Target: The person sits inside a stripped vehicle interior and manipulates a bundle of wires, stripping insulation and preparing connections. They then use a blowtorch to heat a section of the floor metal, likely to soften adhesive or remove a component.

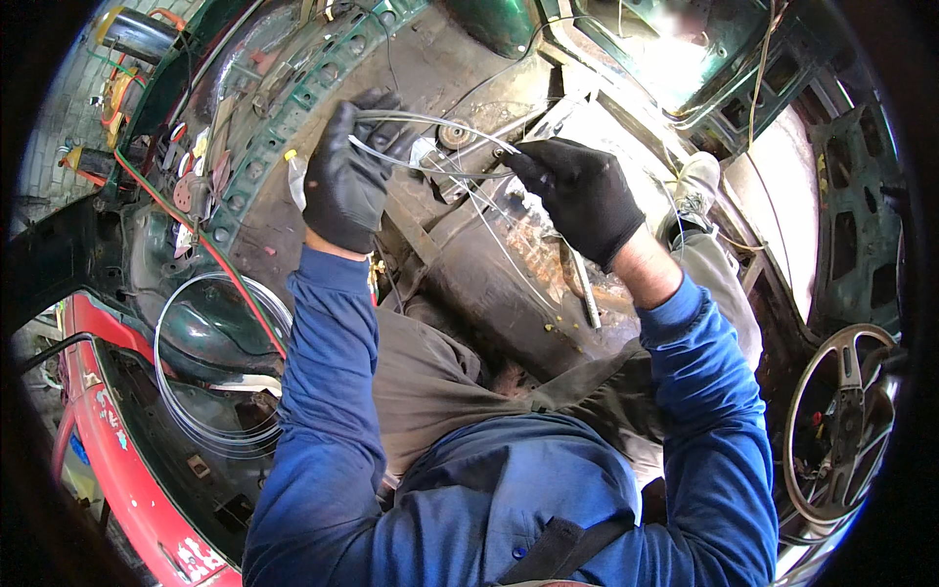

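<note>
My left hand [350, 186], in a black glove, is closed on one end of a loop of thin grey wire [430, 117]. The loop spans the gap between my hands, its two sides bowed apart. My right hand [587, 196], also gloved in black, pinches the wire at the other end, knuckles up. A thin light strand [504, 245] hangs below the loop toward the floor pan. Exactly how the strands join inside my fists is hidden. Just left of my left wrist stands a small clear bottle [297, 180] with a yellow tip.
I sit inside a stripped car body. A coil of pale wire [159, 352] lies at the left by red and green hoses [225, 269]. Sanding discs [186, 192] rest on the green sill. A steering wheel [794, 421] is at the right, my shoe [696, 191] ahead of it.
</note>
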The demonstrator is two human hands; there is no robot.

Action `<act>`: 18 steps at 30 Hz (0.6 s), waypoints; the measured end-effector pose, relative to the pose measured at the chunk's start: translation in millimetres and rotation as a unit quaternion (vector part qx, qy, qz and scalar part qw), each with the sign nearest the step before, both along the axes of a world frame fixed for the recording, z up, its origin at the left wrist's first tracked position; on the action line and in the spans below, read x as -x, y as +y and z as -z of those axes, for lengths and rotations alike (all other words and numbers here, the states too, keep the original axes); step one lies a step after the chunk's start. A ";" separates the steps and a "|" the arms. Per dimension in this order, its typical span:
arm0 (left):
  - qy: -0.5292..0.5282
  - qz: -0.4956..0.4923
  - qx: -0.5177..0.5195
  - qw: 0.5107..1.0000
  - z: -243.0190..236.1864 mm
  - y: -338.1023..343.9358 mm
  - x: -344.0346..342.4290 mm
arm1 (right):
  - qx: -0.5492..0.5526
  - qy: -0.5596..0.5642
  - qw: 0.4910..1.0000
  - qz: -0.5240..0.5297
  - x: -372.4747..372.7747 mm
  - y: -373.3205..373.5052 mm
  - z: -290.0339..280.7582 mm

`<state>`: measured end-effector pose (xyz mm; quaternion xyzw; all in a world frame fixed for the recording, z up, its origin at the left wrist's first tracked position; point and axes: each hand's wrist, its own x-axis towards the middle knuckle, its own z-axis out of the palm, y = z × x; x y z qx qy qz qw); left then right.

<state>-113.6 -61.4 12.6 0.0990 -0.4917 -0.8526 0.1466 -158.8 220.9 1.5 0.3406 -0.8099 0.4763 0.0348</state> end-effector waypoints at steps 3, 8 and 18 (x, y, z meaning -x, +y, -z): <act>-0.014 -0.047 0.379 0.924 21.8 -9.0 -3.5 | -0.097 0.190 0.976 -0.041 24.5 19.4 10.0; 0.191 0.047 0.770 0.607 8.2 44.5 -7.6 | -0.271 0.105 0.952 -0.102 6.7 8.9 18.3; -0.084 0.256 0.725 0.634 15.5 62.6 -12.3 | -0.134 0.017 0.989 -0.061 -12.7 11.2 8.2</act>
